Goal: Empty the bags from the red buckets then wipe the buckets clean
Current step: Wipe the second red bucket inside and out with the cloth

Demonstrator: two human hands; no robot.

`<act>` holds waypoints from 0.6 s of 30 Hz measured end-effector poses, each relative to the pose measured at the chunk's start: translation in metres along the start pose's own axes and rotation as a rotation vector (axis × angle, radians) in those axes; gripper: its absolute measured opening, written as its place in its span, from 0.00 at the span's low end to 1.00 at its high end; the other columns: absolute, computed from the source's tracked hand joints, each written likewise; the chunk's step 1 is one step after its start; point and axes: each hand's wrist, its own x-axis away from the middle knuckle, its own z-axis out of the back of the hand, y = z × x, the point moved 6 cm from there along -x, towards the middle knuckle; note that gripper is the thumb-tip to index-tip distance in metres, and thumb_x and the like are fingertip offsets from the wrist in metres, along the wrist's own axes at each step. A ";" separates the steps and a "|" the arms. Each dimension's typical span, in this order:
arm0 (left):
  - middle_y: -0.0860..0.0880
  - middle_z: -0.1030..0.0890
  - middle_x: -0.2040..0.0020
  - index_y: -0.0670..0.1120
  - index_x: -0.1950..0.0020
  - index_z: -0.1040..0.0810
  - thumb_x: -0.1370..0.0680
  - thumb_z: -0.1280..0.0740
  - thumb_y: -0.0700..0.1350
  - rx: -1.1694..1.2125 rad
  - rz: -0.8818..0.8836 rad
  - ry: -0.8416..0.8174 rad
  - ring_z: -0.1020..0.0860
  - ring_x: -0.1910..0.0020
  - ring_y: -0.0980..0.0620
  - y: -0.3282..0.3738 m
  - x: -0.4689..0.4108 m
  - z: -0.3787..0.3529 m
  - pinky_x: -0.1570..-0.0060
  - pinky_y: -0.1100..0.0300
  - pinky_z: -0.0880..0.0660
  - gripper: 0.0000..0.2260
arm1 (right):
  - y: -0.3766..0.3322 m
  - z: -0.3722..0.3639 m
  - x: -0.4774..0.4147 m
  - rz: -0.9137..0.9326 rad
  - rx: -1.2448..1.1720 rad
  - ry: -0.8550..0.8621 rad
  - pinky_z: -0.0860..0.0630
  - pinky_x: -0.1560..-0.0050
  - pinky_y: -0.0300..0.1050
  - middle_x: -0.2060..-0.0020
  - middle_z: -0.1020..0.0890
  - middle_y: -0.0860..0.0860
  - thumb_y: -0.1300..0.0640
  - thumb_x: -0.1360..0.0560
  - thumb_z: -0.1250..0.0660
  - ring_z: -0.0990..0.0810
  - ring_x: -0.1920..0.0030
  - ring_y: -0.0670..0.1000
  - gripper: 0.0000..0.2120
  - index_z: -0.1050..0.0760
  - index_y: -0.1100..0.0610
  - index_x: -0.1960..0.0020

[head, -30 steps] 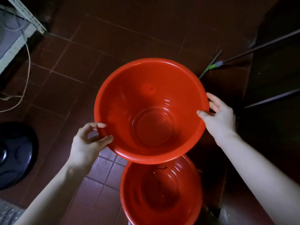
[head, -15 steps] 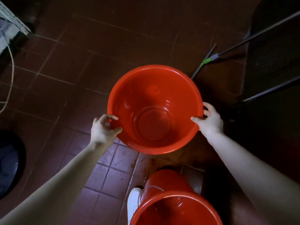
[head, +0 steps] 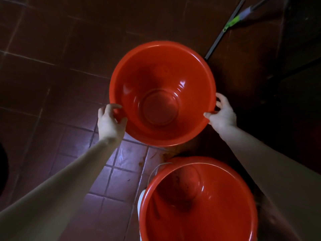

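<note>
Red plastic, gripped at the rim on both sides. Left hand [head: 109, 122]: fingers [head: 112, 106] curled round the outer wall, thumb at the lip, left edge. Right hand [head: 223, 115]: fingers [head: 219, 98] hooked behind the rim, thumb on top, right edge. Between the two hands, equally near each: held bucket [head: 156, 75], mouth up, axis upright, no bag inside. Lifted or resting on the tiled floor [head: 69, 84]: cannot tell. Nearer the body, apart from the first: second bucket [head: 217, 188], upright, dirt specks inside. Count: red buckets, two; bags, none in view; cloths, none in view. Probably still to come: wiping.

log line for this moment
far bucket: empty | left hand: grips rim | right hand: grips rim | near bucket: specks inside
</note>
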 end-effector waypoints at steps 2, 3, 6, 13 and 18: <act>0.42 0.28 0.38 0.48 0.33 0.28 0.27 0.29 0.38 -0.010 0.017 -0.022 0.26 0.45 0.46 0.000 0.005 -0.002 0.43 0.58 0.30 0.23 | 0.001 0.004 0.006 0.041 0.140 -0.054 0.30 0.32 0.55 0.29 0.29 0.48 0.59 0.27 0.27 0.29 0.31 0.54 0.38 0.42 0.44 0.24; 0.42 0.28 0.37 0.48 0.30 0.31 0.27 0.28 0.39 0.000 0.036 -0.037 0.26 0.42 0.45 0.000 0.010 -0.001 0.40 0.55 0.30 0.26 | 0.002 0.007 0.012 0.061 0.207 -0.080 0.32 0.31 0.56 0.28 0.30 0.48 0.57 0.27 0.27 0.30 0.30 0.54 0.38 0.43 0.44 0.24; 0.42 0.32 0.33 0.50 0.26 0.37 0.26 0.27 0.42 0.028 0.079 -0.068 0.28 0.37 0.42 -0.001 0.035 0.000 0.36 0.48 0.30 0.32 | 0.016 0.018 0.036 0.104 0.315 -0.160 0.32 0.32 0.53 0.30 0.29 0.54 0.55 0.27 0.27 0.28 0.32 0.56 0.33 0.37 0.49 0.26; 0.43 0.25 0.38 0.47 0.31 0.29 0.25 0.28 0.43 0.007 0.122 -0.322 0.21 0.47 0.45 -0.036 0.154 -0.017 0.46 0.51 0.23 0.23 | 0.104 0.053 0.112 0.049 0.587 -0.355 0.32 0.34 0.49 0.30 0.31 0.54 0.50 0.26 0.29 0.29 0.32 0.55 0.30 0.35 0.49 0.26; 0.43 0.22 0.44 0.54 0.31 0.30 0.23 0.31 0.49 -0.085 0.274 -0.427 0.20 0.51 0.43 -0.077 0.252 -0.021 0.52 0.49 0.22 0.21 | 0.168 0.082 0.158 -0.120 0.513 -0.349 0.25 0.41 0.55 0.32 0.31 0.56 0.53 0.24 0.32 0.26 0.36 0.57 0.37 0.49 0.42 0.23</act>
